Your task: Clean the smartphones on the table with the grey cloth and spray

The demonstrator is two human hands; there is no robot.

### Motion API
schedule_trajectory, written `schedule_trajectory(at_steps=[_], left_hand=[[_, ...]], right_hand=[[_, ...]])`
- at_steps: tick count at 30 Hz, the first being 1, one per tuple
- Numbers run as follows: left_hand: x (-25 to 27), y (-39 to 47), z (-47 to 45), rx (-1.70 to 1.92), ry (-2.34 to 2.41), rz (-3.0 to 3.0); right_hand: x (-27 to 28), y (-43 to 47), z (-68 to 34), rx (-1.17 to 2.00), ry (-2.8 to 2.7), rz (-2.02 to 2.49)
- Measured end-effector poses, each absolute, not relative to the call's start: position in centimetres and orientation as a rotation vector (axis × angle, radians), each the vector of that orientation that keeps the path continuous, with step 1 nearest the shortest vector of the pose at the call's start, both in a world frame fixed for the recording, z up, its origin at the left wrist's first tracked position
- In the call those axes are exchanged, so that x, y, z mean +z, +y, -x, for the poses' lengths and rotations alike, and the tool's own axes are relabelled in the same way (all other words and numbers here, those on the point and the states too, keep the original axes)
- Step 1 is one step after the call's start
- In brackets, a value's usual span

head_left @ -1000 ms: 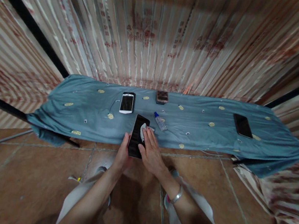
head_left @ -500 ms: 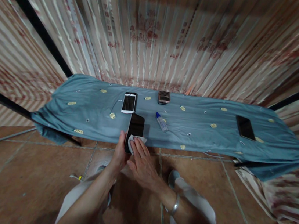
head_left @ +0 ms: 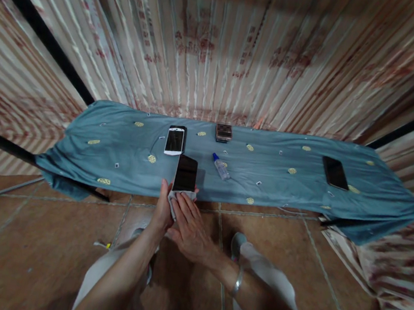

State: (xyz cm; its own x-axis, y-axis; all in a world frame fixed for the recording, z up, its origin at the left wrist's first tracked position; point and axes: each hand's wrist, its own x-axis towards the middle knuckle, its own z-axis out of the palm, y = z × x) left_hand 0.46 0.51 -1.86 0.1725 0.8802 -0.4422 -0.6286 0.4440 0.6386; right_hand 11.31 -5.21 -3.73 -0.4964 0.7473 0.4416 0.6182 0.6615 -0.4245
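One black phone point(head_left: 186, 171) juts beyond the left hand point(head_left: 162, 210) grasping its near end, the right hand point(head_left: 191, 231) holding cloth point(head_left: 172, 198) there.

A dark phone point(head_left: 186, 172) was held by the left hand point(head_left: 162, 210) at the near edge of a table covered with blue patterned fabric point(head_left: 136, 165). A pale wipe point(head_left: 172, 205) was pressed to the phone's lower end by the right hand point(head_left: 191, 227); a silvery bracelet point(head_left: 238, 281) was worn on that wrist. Beyond, a white-framed phone point(head_left: 174, 140), a blue-capped bottle point(head_left: 221, 168) and a small dark box point(head_left: 223, 132) were spread out. Another black phone point(head_left: 335, 173) was placed well apart, toward the right end. The scene was backed by striped curtains point(head_left: 222, 49).
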Motion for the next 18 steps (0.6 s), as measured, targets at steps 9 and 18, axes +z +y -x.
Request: schedule_trajectory(at_steps=[9, 18], left_hand=[[-1.8, -1.0, -1.7, 1.116, 0.86, -0.452], [-3.1, -1.0, -2.4, 1.177, 0.889, -0.68]], right_hand=[[-3.2, -3.6, -12.4, 0.336, -2.186, 1.158], [-2.6, -1.5, -13.7, 0.361, -2.046, 1.244]])
